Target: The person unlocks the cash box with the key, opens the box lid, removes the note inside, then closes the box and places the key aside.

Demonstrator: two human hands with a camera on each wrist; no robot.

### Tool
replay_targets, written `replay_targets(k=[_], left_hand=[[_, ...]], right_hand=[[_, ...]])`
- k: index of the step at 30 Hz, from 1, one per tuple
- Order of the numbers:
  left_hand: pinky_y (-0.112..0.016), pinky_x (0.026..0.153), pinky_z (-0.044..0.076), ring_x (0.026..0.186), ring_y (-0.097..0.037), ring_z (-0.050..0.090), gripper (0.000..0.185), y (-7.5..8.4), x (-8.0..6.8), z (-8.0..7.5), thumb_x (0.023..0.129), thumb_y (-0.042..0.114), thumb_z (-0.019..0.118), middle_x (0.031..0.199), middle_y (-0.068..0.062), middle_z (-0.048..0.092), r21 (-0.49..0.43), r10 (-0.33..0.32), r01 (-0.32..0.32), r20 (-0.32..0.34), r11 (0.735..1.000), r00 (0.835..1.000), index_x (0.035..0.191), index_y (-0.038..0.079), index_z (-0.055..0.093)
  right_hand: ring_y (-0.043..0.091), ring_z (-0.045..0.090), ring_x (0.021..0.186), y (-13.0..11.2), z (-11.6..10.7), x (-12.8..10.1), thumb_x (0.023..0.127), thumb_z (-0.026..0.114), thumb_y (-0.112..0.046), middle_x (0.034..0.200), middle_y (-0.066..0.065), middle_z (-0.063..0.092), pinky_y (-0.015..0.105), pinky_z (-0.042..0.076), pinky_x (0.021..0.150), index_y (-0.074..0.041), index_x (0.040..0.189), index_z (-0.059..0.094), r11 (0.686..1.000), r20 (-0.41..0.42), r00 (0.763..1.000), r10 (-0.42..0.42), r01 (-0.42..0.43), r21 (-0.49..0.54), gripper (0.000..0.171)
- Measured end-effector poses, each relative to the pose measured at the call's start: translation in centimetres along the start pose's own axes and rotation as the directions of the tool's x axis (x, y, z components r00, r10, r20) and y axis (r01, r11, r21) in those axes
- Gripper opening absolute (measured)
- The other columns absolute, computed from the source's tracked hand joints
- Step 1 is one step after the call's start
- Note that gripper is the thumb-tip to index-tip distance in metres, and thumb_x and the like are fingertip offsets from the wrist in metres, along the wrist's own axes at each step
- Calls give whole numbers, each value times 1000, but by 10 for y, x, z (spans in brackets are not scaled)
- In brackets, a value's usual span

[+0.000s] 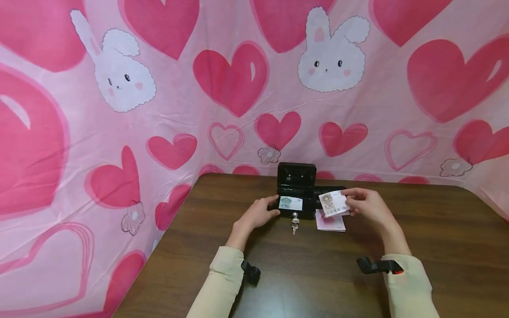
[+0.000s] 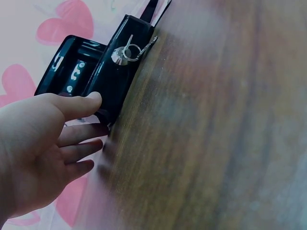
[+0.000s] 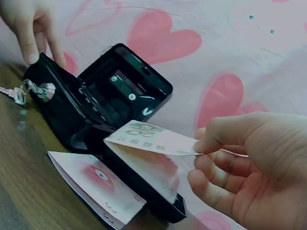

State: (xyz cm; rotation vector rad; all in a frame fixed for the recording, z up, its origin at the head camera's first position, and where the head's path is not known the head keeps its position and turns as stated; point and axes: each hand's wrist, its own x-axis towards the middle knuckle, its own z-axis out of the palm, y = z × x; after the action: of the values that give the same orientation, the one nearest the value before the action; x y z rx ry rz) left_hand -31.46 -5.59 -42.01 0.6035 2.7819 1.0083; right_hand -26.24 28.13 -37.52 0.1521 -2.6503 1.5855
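A black metal cash box (image 1: 296, 213) stands with its lid (image 1: 296, 174) raised, and a greenish banknote (image 1: 291, 203) lies in it. Keys on a ring (image 1: 294, 227) hang from the lock at its front. My left hand (image 1: 256, 215) holds the box's left end, thumb at the front corner, as the left wrist view shows too. Between thumb and fingers, my right hand (image 1: 367, 205) pinches a brownish banknote (image 1: 333, 203), raised right of the box. Behind it hangs another pale note face; whether it is a second note cannot be told. Pinkish folded banknotes (image 1: 331, 224) lie below.
A black tray (image 3: 165, 208) sits beside the box on the right, partly behind the held banknote. Everything rests on a dark wooden table (image 1: 302, 274). A pink cloth (image 1: 238, 26) with hearts and rabbits hangs behind the table and on its left.
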Motion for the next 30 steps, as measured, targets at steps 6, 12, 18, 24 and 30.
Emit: replay_targets(k=[6, 12, 18, 24, 30], left_hand=[[-47, 111, 43, 130, -26, 56, 57, 1, 0, -1, 97, 31, 64, 141, -12, 59, 1, -10, 10, 4, 1000, 1000, 150, 17, 46], [-47, 111, 43, 129, -26, 56, 57, 1, -1, -1, 97, 29, 64, 141, -13, 59, -8, -2, 2, 0, 1000, 1000, 150, 17, 46], [-47, 112, 43, 130, -26, 56, 56, 0, -2, 0, 98, 29, 63, 141, -13, 59, -11, 7, -7, -6, 1000, 1000, 150, 16, 46], [-46, 111, 43, 129, -25, 56, 56, -1, 0, 1, 98, 29, 63, 140, -13, 60, 1, 11, -11, -4, 1000, 1000, 150, 16, 46], [-47, 111, 43, 129, -26, 56, 57, 0, -1, 0, 97, 29, 64, 140, -13, 60, -3, 2, -2, 0, 1000, 1000, 150, 16, 46]], right_hand=[[16, 61, 74, 5, -9, -4, 98, 59, -12, 98, 11, 63, 29, 58, 70, 7, 134, 55, 1000, 59, 998, 29, -29, -6, 42], [15, 61, 79, 10, -16, -7, 95, 62, -10, 99, 12, 63, 31, 59, 70, 8, 136, 52, 998, 113, 992, 63, -61, -26, 46], [17, 59, 87, 17, -22, -9, 94, 62, -13, 106, 14, 62, 32, 58, 73, 6, 137, 52, 988, 135, 981, 137, -127, -85, 48], [16, 60, 83, 28, -27, -10, 94, 60, -9, 104, 15, 62, 32, 58, 69, 11, 135, 52, 982, 143, 978, 155, -137, -127, 46], [23, 58, 82, 33, -32, -13, 95, 57, -7, 103, 18, 59, 32, 55, 67, 11, 133, 52, 962, 142, 967, 211, -180, -203, 43]])
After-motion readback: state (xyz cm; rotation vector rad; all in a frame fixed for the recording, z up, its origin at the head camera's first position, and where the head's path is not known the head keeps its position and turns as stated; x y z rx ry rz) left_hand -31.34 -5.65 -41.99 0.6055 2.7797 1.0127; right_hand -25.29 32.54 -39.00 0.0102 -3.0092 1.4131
